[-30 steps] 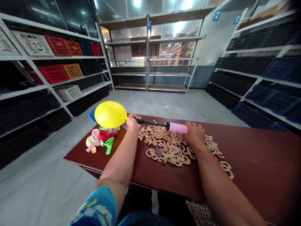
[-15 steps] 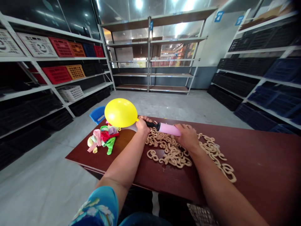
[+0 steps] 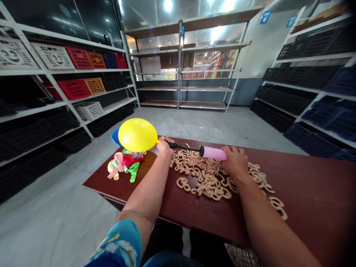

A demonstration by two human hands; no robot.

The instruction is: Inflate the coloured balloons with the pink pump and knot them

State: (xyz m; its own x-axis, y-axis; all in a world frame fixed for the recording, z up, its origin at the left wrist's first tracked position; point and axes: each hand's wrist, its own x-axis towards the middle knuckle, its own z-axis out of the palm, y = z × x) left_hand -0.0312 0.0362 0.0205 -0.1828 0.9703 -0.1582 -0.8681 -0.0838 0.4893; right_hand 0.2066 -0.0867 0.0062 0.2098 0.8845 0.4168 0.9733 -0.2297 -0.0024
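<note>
Where tan curled pieces (image 3: 207, 174) lie on the counter (image 3: 200, 213), the right forearm (image 3: 258, 207) hides some. Above, the right hand (image 3: 236, 161) wraps its fingers round the pink pump (image 3: 213, 152), probably to work it; the left hand (image 3: 164, 147) clasps its black end at the yellow balloon's (image 3: 138, 134) neck, presumably keeping air in, nozzle hidden. Beyond the far shelves (image 3: 205, 89), details blur.

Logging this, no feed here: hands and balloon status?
Left hand gripping pump's black end; right hand on pink barrel. Yellow balloon inflated. Curly beige pieces beneath.
</note>
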